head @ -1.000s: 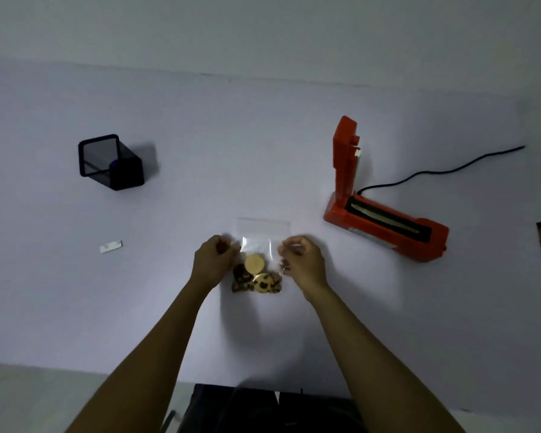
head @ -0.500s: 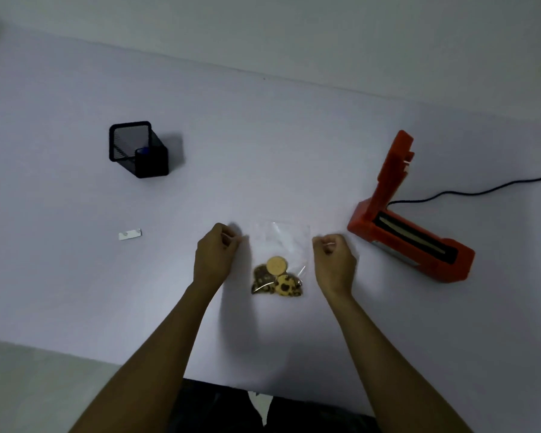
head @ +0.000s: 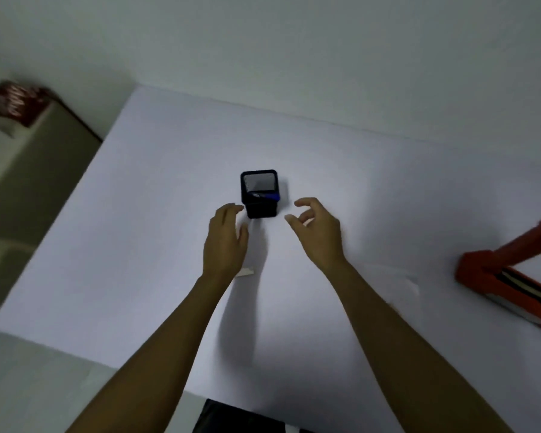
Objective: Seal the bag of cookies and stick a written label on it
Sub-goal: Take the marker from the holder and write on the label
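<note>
Both hands reach over the white worktop (head: pixel 138 245) toward a black square mesh pen holder (head: pixel 259 192) with something blue inside. The left hand (head: pixel 225 242) hovers just left of the holder, fingers relaxed and holding nothing; the right hand (head: pixel 317 231) hangs just right of it, fingers spread and loosely curled, also holding nothing. A small white label strip (head: pixel 245 272) lies partly under the left wrist. The clear plastic bag (head: pixel 397 281) shows only as a blur beside the right forearm, near the orange heat sealer (head: pixel 506 276) at the right edge. Bare worktop stretches left toward its edge.
</note>
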`<state>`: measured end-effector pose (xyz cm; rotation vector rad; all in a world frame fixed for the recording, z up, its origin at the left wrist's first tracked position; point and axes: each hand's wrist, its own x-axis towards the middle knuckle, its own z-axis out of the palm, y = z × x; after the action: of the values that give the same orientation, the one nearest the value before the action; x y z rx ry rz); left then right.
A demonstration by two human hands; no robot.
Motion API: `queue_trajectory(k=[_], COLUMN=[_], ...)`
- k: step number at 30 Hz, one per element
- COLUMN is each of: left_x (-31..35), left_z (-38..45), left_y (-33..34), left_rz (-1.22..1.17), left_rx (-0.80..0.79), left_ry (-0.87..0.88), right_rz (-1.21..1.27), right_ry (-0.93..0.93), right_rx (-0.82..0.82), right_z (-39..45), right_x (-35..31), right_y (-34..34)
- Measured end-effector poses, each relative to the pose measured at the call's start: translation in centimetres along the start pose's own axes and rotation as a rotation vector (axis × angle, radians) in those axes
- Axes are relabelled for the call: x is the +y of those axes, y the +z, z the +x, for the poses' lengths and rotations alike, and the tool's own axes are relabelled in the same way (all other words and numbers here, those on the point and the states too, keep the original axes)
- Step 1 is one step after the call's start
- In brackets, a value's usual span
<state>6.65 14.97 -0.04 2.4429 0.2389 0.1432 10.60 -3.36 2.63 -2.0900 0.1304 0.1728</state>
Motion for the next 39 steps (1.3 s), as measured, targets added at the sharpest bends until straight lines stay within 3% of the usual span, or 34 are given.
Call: queue_trajectory(k=[6,12,20,25,28,36,39], left_x=[-2.2,-2.6,-2.5,-1.0,-0.4,3.2,4.5], left_z=[1.6,2.2,3.0,4.2,4.9,4.9,3.9], left_y=[-0.2,-0.9,-2.2,-4.7,-6.1,-10.0,-10.9], left_rz=[0.101,0.124,0.087,-0.06,-0.092,-0.155,-0.043], left_rx=[-0.198,-0.225,-0.283,-0.17,-0.142,0.003,-0.027], left_ry=[0.112,0.182,0.19,0.21,0.26,0.507,0.611], right_rz=[-0.309,-0.536,-0.576,-0.361,-0.097,0.664,0.709], right_ry=[-0.146,-0.033,0.069,0.014,0.031,0.229,0.216], right_rx=[0.009,0.12,0.061,0.174,0.249,0.183,0.048], right_z=[3.4,4.9,5.4,3.9,1.2,-2.9,-3.7], right_x=[-3.6,-4.5,-5.5,-8.1,-10.3,-13.8,-14.9], right_y=[4.8,5.8,4.9,1.7,-1.4,-4.8,-3.4])
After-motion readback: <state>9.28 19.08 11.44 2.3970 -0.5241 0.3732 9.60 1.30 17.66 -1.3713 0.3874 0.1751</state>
